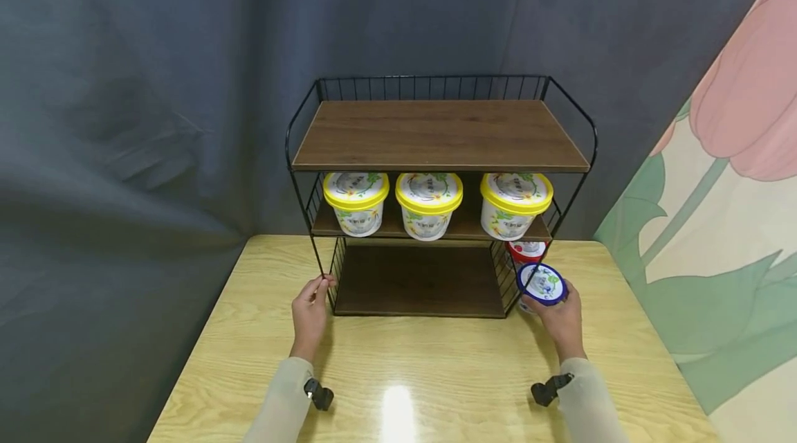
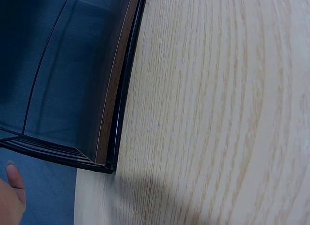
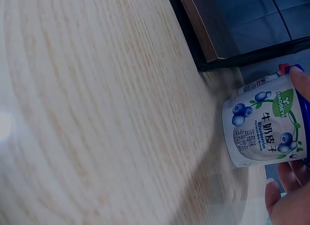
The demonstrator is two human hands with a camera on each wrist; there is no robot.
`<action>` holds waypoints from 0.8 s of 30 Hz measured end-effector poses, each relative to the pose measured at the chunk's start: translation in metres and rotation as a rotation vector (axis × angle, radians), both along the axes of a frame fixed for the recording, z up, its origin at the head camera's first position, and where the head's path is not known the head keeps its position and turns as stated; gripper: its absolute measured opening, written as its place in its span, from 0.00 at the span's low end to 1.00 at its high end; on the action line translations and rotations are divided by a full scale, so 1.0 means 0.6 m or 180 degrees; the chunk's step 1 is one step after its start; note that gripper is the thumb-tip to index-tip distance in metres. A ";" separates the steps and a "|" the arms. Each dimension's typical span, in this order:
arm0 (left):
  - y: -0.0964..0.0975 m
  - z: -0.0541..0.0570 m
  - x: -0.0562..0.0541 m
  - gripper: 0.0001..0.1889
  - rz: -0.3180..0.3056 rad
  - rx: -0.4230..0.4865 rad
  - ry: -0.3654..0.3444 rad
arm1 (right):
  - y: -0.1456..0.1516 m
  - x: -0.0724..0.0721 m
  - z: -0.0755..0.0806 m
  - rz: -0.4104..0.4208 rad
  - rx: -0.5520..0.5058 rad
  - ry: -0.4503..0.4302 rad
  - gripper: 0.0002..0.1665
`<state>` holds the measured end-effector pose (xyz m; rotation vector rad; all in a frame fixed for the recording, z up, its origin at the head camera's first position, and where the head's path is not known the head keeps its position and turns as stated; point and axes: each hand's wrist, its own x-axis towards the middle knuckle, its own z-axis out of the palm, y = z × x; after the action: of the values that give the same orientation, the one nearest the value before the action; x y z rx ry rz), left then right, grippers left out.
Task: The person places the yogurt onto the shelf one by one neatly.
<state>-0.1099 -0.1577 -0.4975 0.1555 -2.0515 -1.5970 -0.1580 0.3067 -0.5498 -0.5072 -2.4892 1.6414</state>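
Observation:
A two-handed grip spans the rack's sides. At the right, my right hand (image 1: 562, 322) holds a tub with a blue lid (image 1: 543, 284) near its rim, thumb and fingers on opposite sides. Blueberries are printed on the white wall of this tub (image 3: 266, 123) in the right wrist view. Right behind it, partly hidden, is a red-lidded tub (image 1: 528, 250) beside the rack. On the left, my left hand (image 1: 310, 315) pinches the front upright of the black wire shelf rack (image 1: 436, 135); only part of that hand (image 2: 10, 198) shows in the left wrist view.
Three white tubs with yellow lids, a left one (image 1: 356, 201), a middle one (image 1: 429, 204) and a right one (image 1: 517, 204), stand on the middle shelf. The rack's bottom board (image 1: 423, 284) rests on the wooden table (image 1: 405, 353). A dark curtain (image 1: 398, 7) hangs behind.

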 end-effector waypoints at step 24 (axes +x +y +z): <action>0.000 0.005 0.006 0.14 -0.0064 0.0016 -0.0115 | 0.004 0.030 0.001 -0.0072 -0.0032 -0.0163 0.68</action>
<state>-0.1062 -0.1577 -0.4943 0.1672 -2.0828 -1.6226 -0.1399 0.3088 -0.5493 -0.5834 -2.5027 1.6541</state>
